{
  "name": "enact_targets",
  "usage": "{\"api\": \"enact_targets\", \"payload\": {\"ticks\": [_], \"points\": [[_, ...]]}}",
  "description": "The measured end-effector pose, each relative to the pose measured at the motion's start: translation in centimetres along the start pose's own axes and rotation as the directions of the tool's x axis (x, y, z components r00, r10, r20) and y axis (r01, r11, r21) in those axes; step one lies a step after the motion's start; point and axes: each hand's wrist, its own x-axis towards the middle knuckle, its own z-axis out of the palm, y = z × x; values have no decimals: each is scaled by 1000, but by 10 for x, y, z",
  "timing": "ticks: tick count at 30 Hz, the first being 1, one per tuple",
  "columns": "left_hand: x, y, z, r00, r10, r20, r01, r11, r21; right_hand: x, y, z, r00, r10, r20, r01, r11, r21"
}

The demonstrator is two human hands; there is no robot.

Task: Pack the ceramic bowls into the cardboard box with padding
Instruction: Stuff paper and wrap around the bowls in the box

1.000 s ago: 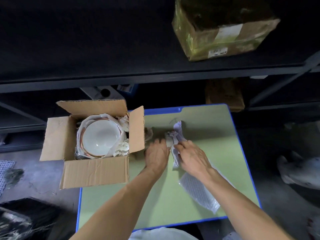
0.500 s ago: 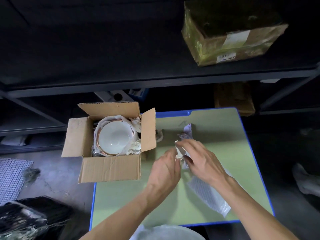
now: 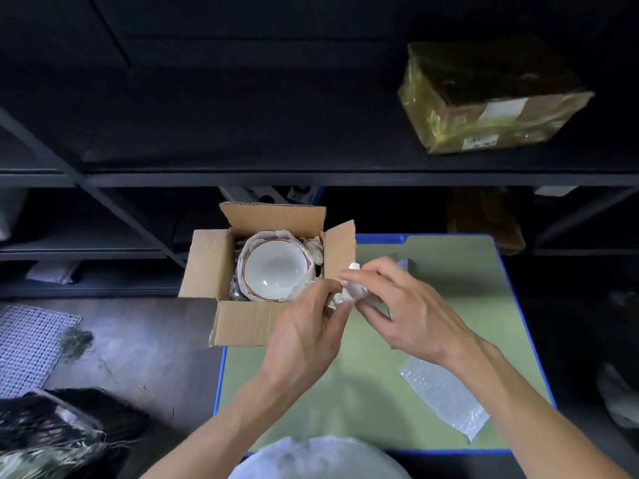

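Note:
An open cardboard box (image 3: 242, 319) stands at the far left corner of the green table (image 3: 373, 392), overhanging its edge. Inside lies a white ceramic bowl (image 3: 275, 267) with a brown rim, wrapped round by white paper padding (image 3: 313, 248). Just right of the box's front corner, both hands hold a crumpled wad of white paper (image 3: 351, 293) above the table. My left hand (image 3: 307, 335) pinches its near side. My right hand (image 3: 397, 305) curls its fingers over the top of it.
A sheet of bubble wrap (image 3: 446, 395) lies on the table's right half. Dark metal shelving (image 3: 311, 178) rises behind, with a taped cardboard parcel (image 3: 491, 102) on it. A white mesh mat (image 3: 31, 344) and a dark bundle (image 3: 52, 433) lie on the floor at left.
Both hands have lifted the paper off the table, crumpled it and carried it left toward the box. The view has shifted, so the box sits further right in frame.

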Motion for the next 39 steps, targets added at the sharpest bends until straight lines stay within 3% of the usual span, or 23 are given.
{"api": "enact_targets", "payload": {"ticks": [7,11,20,26,29,32,35,39], "points": [[9,-38,-54,994,-94,-62,98,993,63,60,-46,28,996,-85,10,86,980,-180],[15,-60,-77,986,-159,-45,161,986,52,87,-70,41,977,-210,18,206,929,-307],[24,-100,-99,967,-247,-57,247,969,-10,138,-79,67,975,-102,199,150,958,-243],[38,-111,-104,959,-253,-129,246,967,-68,153,-78,79,991,-57,120,87,962,-260],[44,-113,-104,941,-295,-167,275,952,-134,154,-81,88,996,75,54,-63,978,-199],[51,-112,-102,945,-305,-116,277,938,-209,150,-87,97,980,201,-5,-201,979,-44],[60,-112,-103,948,-290,-129,259,942,-215,145,-92,102,985,175,-2,-175,983,49],[72,-121,-107,953,-266,-144,244,957,-155,140,-91,99,981,129,142,-143,985,97]]}}
